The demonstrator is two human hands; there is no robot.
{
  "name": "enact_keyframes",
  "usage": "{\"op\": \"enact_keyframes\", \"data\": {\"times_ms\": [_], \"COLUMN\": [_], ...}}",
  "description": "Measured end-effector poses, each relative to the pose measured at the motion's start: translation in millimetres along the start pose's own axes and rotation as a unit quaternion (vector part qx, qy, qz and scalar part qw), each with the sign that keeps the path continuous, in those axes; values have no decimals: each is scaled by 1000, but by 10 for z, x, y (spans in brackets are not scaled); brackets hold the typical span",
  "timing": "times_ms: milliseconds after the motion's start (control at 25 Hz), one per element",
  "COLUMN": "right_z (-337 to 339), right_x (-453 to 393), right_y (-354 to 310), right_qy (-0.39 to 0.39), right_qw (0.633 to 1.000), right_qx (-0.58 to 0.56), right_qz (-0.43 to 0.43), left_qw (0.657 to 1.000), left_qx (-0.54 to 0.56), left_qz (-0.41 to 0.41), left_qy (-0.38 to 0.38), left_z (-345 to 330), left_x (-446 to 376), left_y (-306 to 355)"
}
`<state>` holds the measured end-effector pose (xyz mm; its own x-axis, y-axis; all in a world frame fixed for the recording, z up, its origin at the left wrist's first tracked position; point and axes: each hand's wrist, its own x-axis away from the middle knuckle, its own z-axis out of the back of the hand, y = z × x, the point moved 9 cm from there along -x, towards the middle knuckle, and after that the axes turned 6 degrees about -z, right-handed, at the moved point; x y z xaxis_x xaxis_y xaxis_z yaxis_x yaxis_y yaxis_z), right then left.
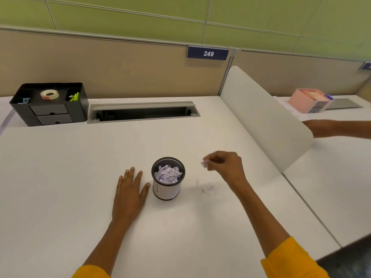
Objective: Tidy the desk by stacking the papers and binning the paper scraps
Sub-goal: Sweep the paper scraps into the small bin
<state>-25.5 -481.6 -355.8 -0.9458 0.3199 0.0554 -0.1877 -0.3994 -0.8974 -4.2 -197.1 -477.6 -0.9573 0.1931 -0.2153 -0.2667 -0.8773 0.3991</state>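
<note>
Scrap (205, 164) in right grip (222, 164)

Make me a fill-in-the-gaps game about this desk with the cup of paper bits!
1. The right hand pinches a small paper ____.
2. The left hand lies flat on the ____.
3. The mesh cup is full of crumpled ____.
4. The sign on the partition reads ____.

Missing words: scrap; desk; paper; 249
</note>
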Motion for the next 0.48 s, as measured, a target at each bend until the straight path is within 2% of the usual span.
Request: {"op": "enact_keyframes", "data": {"times_ms": [80,200,320,400,480], "right_z": [-158,-730,-883,-748,-485], "right_x": [21,142,185,149,126], "right_y": [-308,-567,-575,-544,-393], "right_qy": [-37,-114,-154,-134,-68], "right_qw": [999,991,983,987,996], "right_qx": [-19,44,79,62,21], "right_qz": [31,54,54,57,49], "left_qw": [1000,1000,1000,1000,1000], "left_qx": [2,15,14,9,8], "left_qz": [-6,8,-1,-6,-4], "left_qy": [7,8,9,12,14], "left_z": [24,34,9,18,25], "left_x": [-7,83,99,66,60], "left_y": [40,-121,-78,-56,-67]}}
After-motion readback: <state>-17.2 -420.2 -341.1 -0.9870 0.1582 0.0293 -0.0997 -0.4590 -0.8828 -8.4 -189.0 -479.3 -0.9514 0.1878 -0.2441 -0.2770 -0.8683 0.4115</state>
